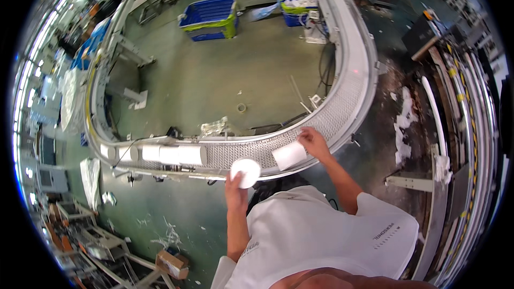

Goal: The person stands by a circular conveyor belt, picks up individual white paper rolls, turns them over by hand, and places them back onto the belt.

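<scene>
The left hand [236, 186] is closed around a white paper roll [246, 173], held end-on at the near rim of the curved mesh conveyor [342, 112], while the right hand [313, 143] lies over the far end of a second white roll [289, 156] on the belt, fingers curled on it. Both rolls look light, soft and easily crushed, so a broad, gentle hold around the barrel seems best. More white rolls [174, 154] lie on the belt to the left.

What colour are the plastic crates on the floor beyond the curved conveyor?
Blue plastic crates with yellow-green trim, clearest in the head view.
</scene>
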Tool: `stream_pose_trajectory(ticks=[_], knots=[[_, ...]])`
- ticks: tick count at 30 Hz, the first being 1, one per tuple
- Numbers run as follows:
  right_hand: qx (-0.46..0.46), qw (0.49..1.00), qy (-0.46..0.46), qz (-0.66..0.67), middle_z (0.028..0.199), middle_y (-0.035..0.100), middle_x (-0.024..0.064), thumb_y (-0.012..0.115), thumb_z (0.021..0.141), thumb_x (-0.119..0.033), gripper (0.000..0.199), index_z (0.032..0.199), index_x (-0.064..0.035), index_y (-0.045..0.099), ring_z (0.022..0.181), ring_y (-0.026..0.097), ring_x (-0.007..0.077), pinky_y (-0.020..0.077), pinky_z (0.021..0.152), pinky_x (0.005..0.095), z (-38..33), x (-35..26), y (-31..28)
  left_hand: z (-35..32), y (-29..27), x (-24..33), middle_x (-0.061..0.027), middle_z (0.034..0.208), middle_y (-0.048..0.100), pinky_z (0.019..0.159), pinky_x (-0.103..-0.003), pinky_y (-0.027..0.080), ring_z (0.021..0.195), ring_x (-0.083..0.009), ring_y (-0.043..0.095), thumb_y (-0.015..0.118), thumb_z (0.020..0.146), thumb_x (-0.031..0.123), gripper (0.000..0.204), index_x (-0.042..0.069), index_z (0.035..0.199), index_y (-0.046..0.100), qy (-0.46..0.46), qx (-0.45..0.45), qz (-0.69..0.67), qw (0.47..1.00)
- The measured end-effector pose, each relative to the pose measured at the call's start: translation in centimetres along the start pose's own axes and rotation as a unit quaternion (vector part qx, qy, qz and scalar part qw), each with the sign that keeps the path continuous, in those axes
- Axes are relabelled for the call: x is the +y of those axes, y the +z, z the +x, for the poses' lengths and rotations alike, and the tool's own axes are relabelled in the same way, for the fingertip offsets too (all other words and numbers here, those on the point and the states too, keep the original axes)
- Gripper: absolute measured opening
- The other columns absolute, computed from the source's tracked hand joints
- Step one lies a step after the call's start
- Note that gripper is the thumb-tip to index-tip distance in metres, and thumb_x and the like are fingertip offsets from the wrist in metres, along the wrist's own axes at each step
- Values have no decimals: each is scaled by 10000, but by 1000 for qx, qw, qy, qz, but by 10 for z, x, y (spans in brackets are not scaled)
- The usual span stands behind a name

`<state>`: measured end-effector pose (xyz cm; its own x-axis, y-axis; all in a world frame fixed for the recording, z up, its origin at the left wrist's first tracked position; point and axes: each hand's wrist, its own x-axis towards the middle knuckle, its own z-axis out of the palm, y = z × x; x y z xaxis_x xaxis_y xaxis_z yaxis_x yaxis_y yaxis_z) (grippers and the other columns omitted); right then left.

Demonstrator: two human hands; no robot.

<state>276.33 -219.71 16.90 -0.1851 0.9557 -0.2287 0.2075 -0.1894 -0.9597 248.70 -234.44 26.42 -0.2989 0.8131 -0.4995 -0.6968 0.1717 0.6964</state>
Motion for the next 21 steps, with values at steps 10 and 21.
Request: stream_pose_trajectory(ticks=[10,21], knots=[[-350,936,9,37,1092,633,117,771,819,-260,551,1230,18,530,999,600,176,490,884,324,-40,-119,104,-17,16,10,-40,1094,641,858,-269,470,971,-103,579,568,982,355,454,1,1267,551,-26,-18,186,982],[-493,870,-4,-10,1018,624,89,712,861,-234,471,1223,-4,518,842,625,141,548,633,267,-70,-149,228,-52,-107,38,-65,1067,647,839,-272,465,958,-118,577,564,980,353,430,-9,1209,594,113,51,189,974]])
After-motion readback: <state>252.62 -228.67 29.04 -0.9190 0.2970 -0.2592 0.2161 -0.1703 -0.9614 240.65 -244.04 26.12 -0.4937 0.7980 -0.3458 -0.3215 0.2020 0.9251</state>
